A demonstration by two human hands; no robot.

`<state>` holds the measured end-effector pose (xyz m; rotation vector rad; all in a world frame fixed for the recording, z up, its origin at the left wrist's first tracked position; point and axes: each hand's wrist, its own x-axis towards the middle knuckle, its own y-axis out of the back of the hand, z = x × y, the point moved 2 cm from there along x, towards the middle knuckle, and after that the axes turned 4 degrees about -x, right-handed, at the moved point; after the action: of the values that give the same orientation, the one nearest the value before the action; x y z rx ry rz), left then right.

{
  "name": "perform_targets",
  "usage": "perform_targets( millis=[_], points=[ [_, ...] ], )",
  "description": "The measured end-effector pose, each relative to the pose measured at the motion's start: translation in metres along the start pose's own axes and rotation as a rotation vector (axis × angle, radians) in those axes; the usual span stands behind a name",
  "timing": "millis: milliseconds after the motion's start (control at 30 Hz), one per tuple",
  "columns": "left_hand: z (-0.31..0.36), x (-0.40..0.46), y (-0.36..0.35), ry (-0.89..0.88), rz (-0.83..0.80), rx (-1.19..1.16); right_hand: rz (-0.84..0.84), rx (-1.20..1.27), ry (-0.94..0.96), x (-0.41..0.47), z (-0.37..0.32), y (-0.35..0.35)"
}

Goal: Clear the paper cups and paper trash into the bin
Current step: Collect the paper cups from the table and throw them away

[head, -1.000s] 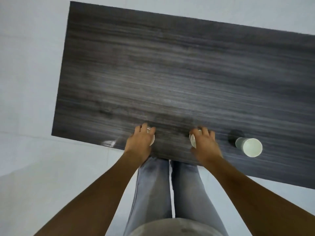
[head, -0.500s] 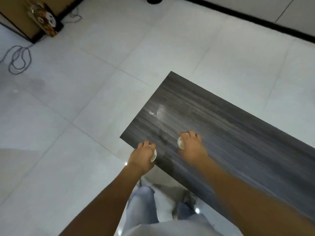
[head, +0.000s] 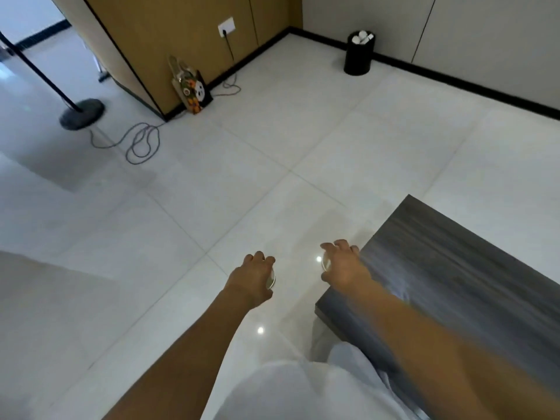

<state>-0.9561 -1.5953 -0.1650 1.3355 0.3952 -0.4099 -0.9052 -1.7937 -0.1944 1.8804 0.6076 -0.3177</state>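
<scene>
My left hand (head: 250,278) is closed around a white paper cup (head: 270,279); only the cup's rim shows past my fingers. My right hand (head: 342,263) grips a second white paper cup (head: 325,263), again with just the rim visible. Both hands hang over the white floor, left of the dark wooden table (head: 454,268). A black round bin (head: 358,56) stands far away against the back wall, with white cups showing at its top.
A brown cabinet (head: 181,40) with a colourful bag (head: 191,89) leaning on it is at the back left. A loose cable (head: 142,144) lies on the tiles near a black stand base (head: 81,113). Open tiled floor stretches between me and the bin.
My view has swung left and up from the table to the room. Both hands lifted their cups off the tabletop and now hold them beyond its left edge. The third cup is out of view.
</scene>
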Motion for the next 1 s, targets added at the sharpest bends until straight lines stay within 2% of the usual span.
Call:
perform_targets(
  millis=[200, 467, 800, 1000],
  points=[
    [-0.04, 0.068, 0.054, 0.004, 0.024, -0.064, -0.002, -0.019, -0.019, 0.085, -0.029, 0.04],
    [-0.07, 0.222, 0.164, -0.009, 0.032, -0.008, 0.071, 0.038, -0.058, 0.235, -0.044, 0.123],
    [-0.058, 0.419, 0.286, -0.122, 0.029, -0.01, 0.142, 0.055, -0.127, 0.377, -0.038, 0.25],
    [-0.045, 0.566, 0.356, -0.195, 0.036, -0.04, 0.223, 0.084, -0.185, 0.499, -0.025, 0.34]
  ],
)
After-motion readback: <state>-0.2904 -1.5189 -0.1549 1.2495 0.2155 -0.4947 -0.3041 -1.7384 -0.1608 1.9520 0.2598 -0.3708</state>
